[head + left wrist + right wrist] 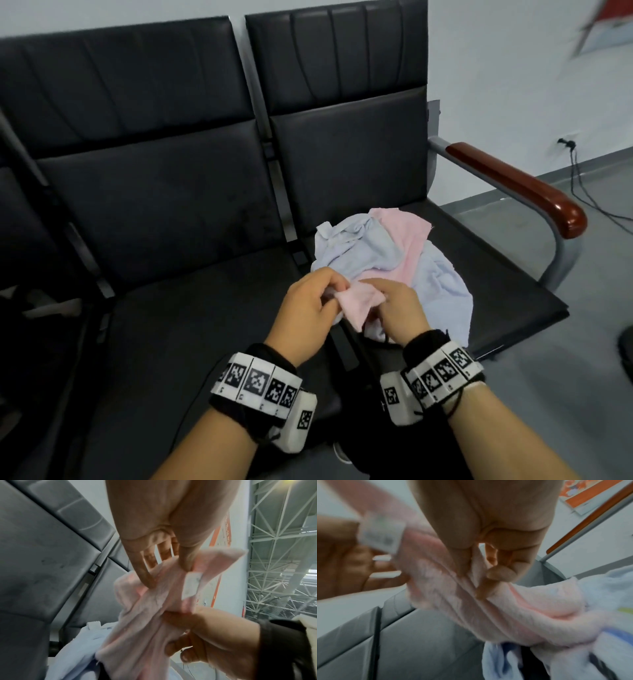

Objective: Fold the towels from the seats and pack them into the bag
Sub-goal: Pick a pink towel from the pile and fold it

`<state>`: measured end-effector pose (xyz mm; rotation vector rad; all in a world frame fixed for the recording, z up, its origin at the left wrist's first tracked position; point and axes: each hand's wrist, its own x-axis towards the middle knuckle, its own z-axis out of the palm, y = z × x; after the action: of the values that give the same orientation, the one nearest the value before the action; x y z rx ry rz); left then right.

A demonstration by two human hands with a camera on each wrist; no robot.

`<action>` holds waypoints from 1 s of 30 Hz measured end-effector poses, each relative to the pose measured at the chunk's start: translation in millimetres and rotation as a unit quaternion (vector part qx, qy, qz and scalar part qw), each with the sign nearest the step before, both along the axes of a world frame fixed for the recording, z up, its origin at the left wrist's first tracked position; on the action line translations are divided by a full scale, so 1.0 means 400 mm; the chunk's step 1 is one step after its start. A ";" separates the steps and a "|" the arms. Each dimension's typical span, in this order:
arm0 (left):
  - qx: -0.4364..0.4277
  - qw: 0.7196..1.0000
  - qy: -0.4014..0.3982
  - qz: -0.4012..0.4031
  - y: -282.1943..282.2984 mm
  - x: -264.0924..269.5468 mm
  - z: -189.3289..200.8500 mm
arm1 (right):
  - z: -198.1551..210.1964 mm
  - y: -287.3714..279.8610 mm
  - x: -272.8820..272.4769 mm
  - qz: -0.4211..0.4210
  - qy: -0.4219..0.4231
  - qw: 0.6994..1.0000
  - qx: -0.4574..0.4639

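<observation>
A pink towel (356,303) is held up between both hands over the front edge of the right seat (513,294). My left hand (334,289) pinches one bunched corner, close to its white label (190,585). My right hand (375,294) pinches the same towel just beside it, thumb against fingers. In the left wrist view the left hand (168,574) grips the pink towel (150,609). The right wrist view has the right hand (486,582) gripping the pink towel (505,608). The towel trails back into a crumpled pile of light blue towels (363,246) on the seat.
The black left seat (191,329) is bare. A wooden armrest (520,185) bounds the right seat. A dark shape (373,431) lies low between my forearms; I cannot tell what it is. A cable (582,192) runs along the grey floor at right.
</observation>
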<state>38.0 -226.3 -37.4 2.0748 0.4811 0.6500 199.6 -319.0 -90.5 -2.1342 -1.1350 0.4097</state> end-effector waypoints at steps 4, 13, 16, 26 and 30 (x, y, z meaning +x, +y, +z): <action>-0.020 0.999 0.007 0.042 0.037 0.015 0.008 | 0.047 0.006 0.056 -0.115 0.071 0.980 0.145; 0.003 0.994 0.106 0.027 0.089 0.112 -0.009 | 0.053 -0.022 0.181 -0.113 0.001 0.988 0.106; 0.049 0.987 0.150 0.031 0.114 0.162 -0.012 | 0.055 -0.043 0.218 -0.112 -0.018 0.991 0.077; -0.040 0.999 0.002 -0.001 0.091 0.323 0.096 | 0.044 -0.012 0.265 -0.022 0.077 0.996 0.025; -0.080 0.992 -0.090 -0.029 0.087 0.333 0.174 | -0.016 0.033 0.247 0.014 0.205 0.978 -0.031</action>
<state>171.3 -191.5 32.1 1.8528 0.3576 0.7315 298.4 -305.8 -96.9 -1.9637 -0.9232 0.8645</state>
